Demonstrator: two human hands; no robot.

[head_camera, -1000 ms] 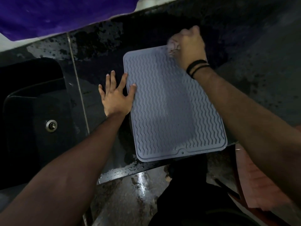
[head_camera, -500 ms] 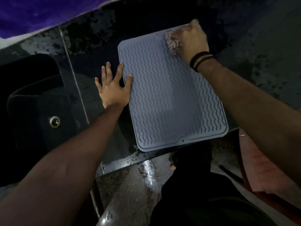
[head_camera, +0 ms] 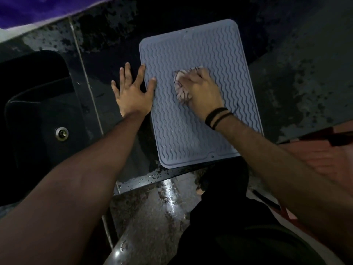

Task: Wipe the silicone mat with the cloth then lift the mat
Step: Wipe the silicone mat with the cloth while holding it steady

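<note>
A grey-blue silicone mat [head_camera: 193,131] with wavy ridges lies flat on the dark stone counter. My right hand [head_camera: 202,92] is closed on a crumpled pale cloth with dark stripes [head_camera: 181,87] and presses it on the middle of the mat. My left hand [head_camera: 131,92] rests flat on the counter with fingers spread; its thumb and forefinger lie on the mat's left edge. Two black bands circle my right wrist.
A dark sink [head_camera: 44,119] with a metal drain [head_camera: 61,133] lies to the left. The counter's front edge [head_camera: 152,178] runs just below the mat. Purple fabric [head_camera: 38,8] hangs at the top left. A reddish surface [head_camera: 321,155] shows at the right.
My right hand has dragged the cloth from the mat's far right corner down to its middle. My left hand has stayed at the left edge.
</note>
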